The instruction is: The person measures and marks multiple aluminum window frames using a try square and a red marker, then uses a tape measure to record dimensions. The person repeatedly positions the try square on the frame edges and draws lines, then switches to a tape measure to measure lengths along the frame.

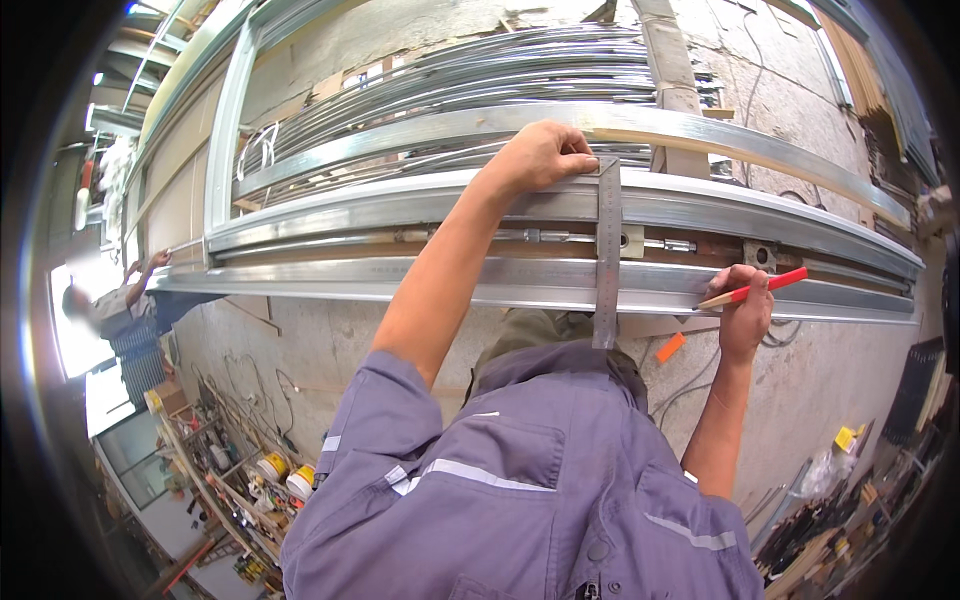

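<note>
My left hand (545,158) is closed over the far rim of a long metal profile frame (400,206), thumb and fingers pinched at the top end of a steel square (607,255). The square's blade lies across the frame's rails, and its near end sticks out past the closest rail. In my right hand (745,325), beside the near rail (540,297), is a red carpenter's pencil (778,285). Its bare wooden tip points left, close above that rail. Between the rails runs a rod with metal fittings (535,236) and a bracket (759,254).
Bundled metal rods (470,75) lie beyond the frame. At the far left another person (140,310) has hands by the frame's end. An orange piece (670,347) lies on the floor (330,350). A cluttered tool rack (225,455) stands lower left; scraps (820,540) lie lower right.
</note>
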### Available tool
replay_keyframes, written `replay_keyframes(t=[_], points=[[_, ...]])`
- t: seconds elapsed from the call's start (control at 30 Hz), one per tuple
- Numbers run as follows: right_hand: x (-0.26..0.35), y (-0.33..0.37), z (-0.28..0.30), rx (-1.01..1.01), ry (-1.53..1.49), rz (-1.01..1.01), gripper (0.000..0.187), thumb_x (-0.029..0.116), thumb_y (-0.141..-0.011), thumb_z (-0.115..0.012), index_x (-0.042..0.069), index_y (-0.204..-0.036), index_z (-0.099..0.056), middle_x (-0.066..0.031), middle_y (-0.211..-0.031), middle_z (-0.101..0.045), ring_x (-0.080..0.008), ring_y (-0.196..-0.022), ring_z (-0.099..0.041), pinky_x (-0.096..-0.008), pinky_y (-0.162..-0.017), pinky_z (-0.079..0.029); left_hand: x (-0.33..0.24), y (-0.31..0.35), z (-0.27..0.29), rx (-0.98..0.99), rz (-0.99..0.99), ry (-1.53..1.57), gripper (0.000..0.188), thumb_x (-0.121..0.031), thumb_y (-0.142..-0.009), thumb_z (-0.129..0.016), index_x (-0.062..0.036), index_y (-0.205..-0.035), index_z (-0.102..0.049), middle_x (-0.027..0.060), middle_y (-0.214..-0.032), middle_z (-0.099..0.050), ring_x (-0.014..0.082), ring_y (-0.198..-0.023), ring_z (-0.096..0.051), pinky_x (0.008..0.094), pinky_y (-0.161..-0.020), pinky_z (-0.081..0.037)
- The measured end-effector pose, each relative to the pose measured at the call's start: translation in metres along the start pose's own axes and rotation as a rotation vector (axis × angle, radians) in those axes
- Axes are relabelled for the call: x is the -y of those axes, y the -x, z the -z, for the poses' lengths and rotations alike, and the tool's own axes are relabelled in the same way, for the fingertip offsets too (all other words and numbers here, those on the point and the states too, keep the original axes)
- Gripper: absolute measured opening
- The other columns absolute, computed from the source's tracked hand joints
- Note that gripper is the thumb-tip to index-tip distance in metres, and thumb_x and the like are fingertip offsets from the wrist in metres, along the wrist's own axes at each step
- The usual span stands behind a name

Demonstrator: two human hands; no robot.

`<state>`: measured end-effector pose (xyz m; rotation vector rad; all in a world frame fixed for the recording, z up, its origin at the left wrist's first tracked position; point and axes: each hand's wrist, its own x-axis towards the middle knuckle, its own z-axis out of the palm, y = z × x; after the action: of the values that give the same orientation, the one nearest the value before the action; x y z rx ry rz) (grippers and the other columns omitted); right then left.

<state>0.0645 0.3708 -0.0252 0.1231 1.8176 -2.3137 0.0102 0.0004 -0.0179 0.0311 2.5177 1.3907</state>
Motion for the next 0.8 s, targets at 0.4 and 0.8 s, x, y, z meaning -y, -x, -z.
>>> replay_keyframes(t=[0.4,0.8], points=[[-0.004,0.004,-0.006,-0.105,0.02,0.021,0.052,0.046,-0.106,-0.04,-0.002,-0.099,-0.061,-0.0125,-0.081,-0.063,-0.0205,-0.071,-0.06,-0.0344,-0.065,-0.051,-0.009,0.003,0.002,0.011,0.056,0.094,0.025,-0.023,-0.087,-0.073,0.0018,-0.093,-0.073,0.0136,-0.081,-0.072,0.0221,-0.073,-0.066,0.0347,-0.071,-0.052],[-0.006,0.004,-0.005,-0.124,0.004,0.024,0.053,0.047,-0.106,-0.039,-0.001,-0.099,-0.061,-0.0118,-0.082,-0.062,-0.0204,-0.071,-0.06,-0.0348,-0.064,-0.051,-0.012,0.001,0.002,-0.001,0.033,0.052,0.024,-0.022,-0.086,-0.074,0.0009,-0.091,-0.073,0.0132,-0.08,-0.072,0.0222,-0.072,-0.066,0.0351,-0.071,-0.052]])
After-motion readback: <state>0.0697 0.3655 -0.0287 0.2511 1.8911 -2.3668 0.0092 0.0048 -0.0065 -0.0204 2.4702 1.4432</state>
